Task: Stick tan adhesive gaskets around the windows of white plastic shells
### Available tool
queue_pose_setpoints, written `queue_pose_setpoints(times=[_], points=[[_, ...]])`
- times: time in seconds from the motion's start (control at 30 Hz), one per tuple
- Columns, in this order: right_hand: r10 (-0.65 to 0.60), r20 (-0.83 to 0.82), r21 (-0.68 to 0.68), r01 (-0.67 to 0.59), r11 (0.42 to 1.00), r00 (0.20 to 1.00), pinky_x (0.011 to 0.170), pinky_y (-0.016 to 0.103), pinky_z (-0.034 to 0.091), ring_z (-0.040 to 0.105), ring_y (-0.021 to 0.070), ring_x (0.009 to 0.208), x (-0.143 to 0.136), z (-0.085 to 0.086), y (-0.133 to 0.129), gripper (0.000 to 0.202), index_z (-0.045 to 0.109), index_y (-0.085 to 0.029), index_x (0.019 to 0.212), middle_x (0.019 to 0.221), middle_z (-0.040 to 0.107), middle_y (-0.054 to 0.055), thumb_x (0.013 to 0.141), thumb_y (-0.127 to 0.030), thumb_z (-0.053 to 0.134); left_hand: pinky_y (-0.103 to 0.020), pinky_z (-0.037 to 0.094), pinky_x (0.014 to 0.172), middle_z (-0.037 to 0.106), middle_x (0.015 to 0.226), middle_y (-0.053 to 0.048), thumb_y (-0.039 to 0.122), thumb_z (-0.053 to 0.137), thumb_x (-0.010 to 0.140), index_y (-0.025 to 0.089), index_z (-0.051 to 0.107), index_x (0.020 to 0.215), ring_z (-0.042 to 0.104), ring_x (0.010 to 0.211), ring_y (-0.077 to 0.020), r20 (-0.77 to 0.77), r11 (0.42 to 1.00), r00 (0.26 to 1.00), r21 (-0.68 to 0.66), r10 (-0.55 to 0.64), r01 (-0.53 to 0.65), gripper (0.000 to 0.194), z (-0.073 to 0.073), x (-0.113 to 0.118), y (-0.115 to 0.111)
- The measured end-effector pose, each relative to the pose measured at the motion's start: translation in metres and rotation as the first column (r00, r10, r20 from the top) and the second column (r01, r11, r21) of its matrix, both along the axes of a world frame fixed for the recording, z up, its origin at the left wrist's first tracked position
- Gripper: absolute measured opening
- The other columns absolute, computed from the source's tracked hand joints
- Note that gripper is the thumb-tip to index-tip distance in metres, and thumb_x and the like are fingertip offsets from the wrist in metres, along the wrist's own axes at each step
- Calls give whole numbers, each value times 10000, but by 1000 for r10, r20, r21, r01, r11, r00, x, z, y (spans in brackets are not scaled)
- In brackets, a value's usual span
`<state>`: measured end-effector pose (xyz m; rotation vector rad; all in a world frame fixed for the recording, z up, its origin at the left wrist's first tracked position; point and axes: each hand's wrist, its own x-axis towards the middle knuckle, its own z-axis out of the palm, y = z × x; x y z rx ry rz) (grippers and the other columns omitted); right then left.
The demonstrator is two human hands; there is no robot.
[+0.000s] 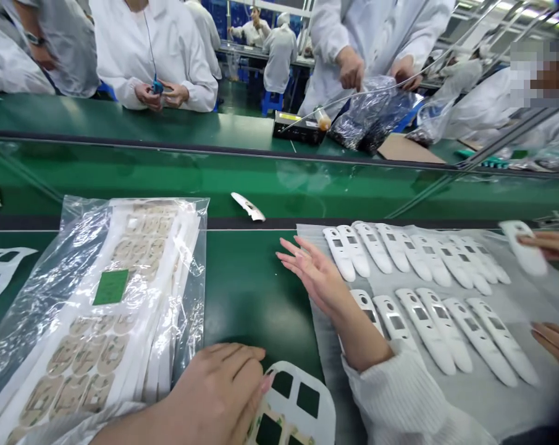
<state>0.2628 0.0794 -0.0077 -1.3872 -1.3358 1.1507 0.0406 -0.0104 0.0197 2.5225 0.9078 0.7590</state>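
Observation:
My left hand (223, 383) is closed at the edge of a white adhesive sticker sheet (323, 395) with square cut-outs, low in the middle of the head view. My right hand (314, 272) is raised over the green table, its fingers stretched out and holding nothing. Beneath and beside my right wrist, white plastic device shells (420, 315) with small windows lie in two rows on a pale foam sheet (335, 364). Left of my left hand, a clear plastic bag (191, 309) contains a stack of similar sticker sheets (140, 296) and a green square (111, 287).
Another person's hand (550, 244) holds a white shell (524, 250) at the right; a second hand (557, 346) is below it. One shell piece (247, 206) lies by the green conveyor belt (260, 179). Co-workers in white coats (152, 49) work across the belt.

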Motion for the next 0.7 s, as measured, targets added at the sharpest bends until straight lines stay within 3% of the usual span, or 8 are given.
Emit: queue_pose_setpoints(times=[0.13, 0.2, 0.3, 0.37, 0.47, 0.57, 0.7], points=[[-39, 357, -42, 58, 997, 933, 820, 419, 531, 690, 232, 891, 33, 24, -31, 513, 571, -227, 1192, 1015, 731, 98, 788, -541, 618, -288, 596, 734, 723, 874, -22, 132, 362, 957, 181, 602, 850, 709, 807, -168, 39, 1000, 999, -17, -14, 15, 268, -4, 0, 4], [-129, 586, -37, 186, 982, 800, 768, 459, 498, 664, 272, 810, 52, 30, -52, 430, 628, -193, 1059, 911, 713, 110, 765, -507, 643, -280, 594, 730, 716, 857, -21, 136, 365, 960, 181, 602, 861, 704, 785, -162, 39, 1000, 999, -22, -10, 11, 261, -5, 0, 5], [-176, 805, -22, 324, 946, 566, 679, 459, 452, 628, 312, 736, 67, 24, -81, 311, 621, -177, 838, 822, 675, 135, 756, -476, 639, -261, 589, 724, 693, 802, -26, 144, 350, 970, 173, 608, 857, 691, 747, -150, 32, 999, 999, -40, -24, 25, 283, -7, 1, 6], [-143, 869, -30, 337, 941, 474, 614, 414, 433, 620, 306, 706, 66, 14, -93, 272, 590, -189, 817, 826, 665, 128, 771, -455, 628, -251, 586, 699, 676, 763, -26, 148, 335, 975, 168, 615, 850, 682, 717, -146, 23, 998, 999, -51, -30, 31, 307, -8, 2, 7], [-117, 913, -13, 313, 950, 392, 589, 378, 429, 619, 300, 750, 56, 0, -98, 255, 554, -196, 935, 920, 647, 125, 807, -411, 602, -248, 583, 681, 660, 735, -24, 147, 323, 978, 165, 621, 845, 672, 691, -143, -1, 997, 999, -71, -33, 32, 327, -6, 4, 6], [-118, 936, 25, 273, 962, 331, 696, 405, 464, 596, 314, 849, 50, -4, -95, 235, 538, -191, 945, 929, 613, 129, 801, -357, 619, -247, 580, 676, 656, 731, -28, 153, 326, 981, 165, 624, 842, 664, 673, -142, -7, 997, 999, -74, -37, 37, 329, -3, 4, 5], [-133, 959, 71, 242, 968, 250, 817, 459, 457, 546, 348, 931, 45, -2, -90, 153, 561, -172, 790, 923, 560, 175, 788, -311, 625, -232, 570, 662, 652, 721, -22, 168, 313, 989, 173, 620, 849, 659, 661, -139, 17, 999, 999, -22, -27, 27, 338, -5, 3, 4]])
